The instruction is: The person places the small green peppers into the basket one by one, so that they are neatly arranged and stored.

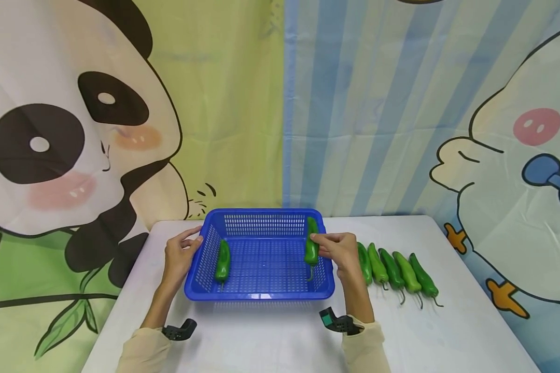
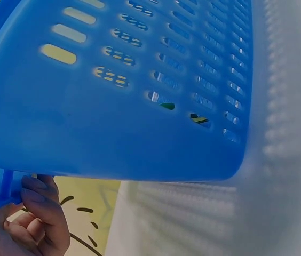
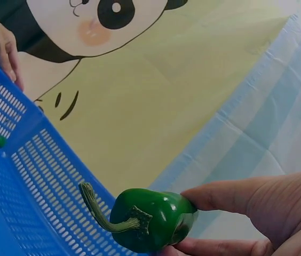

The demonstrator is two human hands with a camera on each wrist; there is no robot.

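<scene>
A blue plastic basket (image 1: pixel 261 296) with slotted walls stands on the white table. At its left rim my left hand (image 1: pixel 179 256) grips the edge, fingers curled under the lip in the left wrist view (image 2: pixel 38 213). My right hand (image 1: pixel 339 250) pinches a green pepper (image 1: pixel 311 251) between thumb and fingers, over the basket's right side. That pepper's curved stem (image 3: pixel 108 216) points toward the basket in the right wrist view. Another green pepper (image 1: pixel 223 261) lies inside the basket near its left wall.
Right of the basket several green peppers (image 1: pixel 406 274) lie in a row on the white table (image 1: pixel 457 336), stems toward me. Behind the table hangs a cloth backdrop (image 1: pixel 233 103) with a cartoon panda and a white bird.
</scene>
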